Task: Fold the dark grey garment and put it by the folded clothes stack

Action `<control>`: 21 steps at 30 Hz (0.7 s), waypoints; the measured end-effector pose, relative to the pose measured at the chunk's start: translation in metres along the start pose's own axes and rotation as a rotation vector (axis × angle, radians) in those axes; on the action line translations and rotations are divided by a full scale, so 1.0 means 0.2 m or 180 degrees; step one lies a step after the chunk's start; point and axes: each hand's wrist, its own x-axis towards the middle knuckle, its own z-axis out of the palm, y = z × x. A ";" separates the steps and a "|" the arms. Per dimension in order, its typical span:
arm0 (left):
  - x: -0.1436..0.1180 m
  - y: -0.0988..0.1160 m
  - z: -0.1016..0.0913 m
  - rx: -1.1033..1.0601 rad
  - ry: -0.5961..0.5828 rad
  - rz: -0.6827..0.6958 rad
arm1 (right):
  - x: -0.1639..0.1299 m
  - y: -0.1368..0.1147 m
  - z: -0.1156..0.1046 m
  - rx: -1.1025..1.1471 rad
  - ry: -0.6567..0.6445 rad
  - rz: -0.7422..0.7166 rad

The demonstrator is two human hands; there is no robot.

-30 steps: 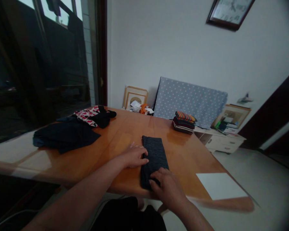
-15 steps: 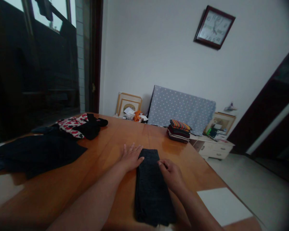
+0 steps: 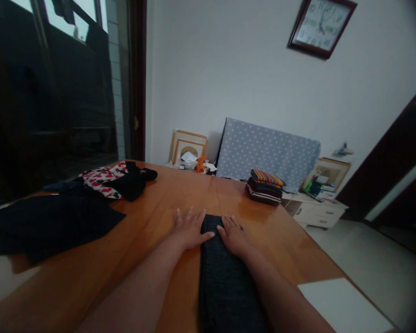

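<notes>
Item: one folded garment, on the near part of our wooden desk, its far end between our two hands and its near end running out of the view.

Left hand: palm down by the left edge, fingers spread, thumb reaching over the cloth. Right hand: flat at the right edge, fingers close together, thumb lying inward; neither hand pinches anything. We judge that they sit on opposite edges to keep the cloth flat and straight.

Also listed: a neat stack of clothes, far right, and loose dark clothes with a red-patterned cloth, left. The gap presumably keeps folded and loose pieces apart, with working room between. One white sheet, near right.

Appearance of the garment: dark grey to black, faintly streaked, a long narrow strip, layers showing along the left edge; type uncertain.
</notes>
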 end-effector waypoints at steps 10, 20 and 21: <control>-0.01 -0.03 -0.03 -0.0065 -0.0335 -0.0060 | -0.01 0.00 -0.01 -0.0044 -0.0079 0.0075; -0.02 0.01 -0.08 -0.0353 0.0366 0.0688 | -0.20 -0.03 -0.11 0.0205 0.0369 -0.0456; -0.01 0.02 -0.08 -0.0400 0.0402 0.0777 | -0.25 -0.05 -0.12 0.0286 0.0346 -0.0581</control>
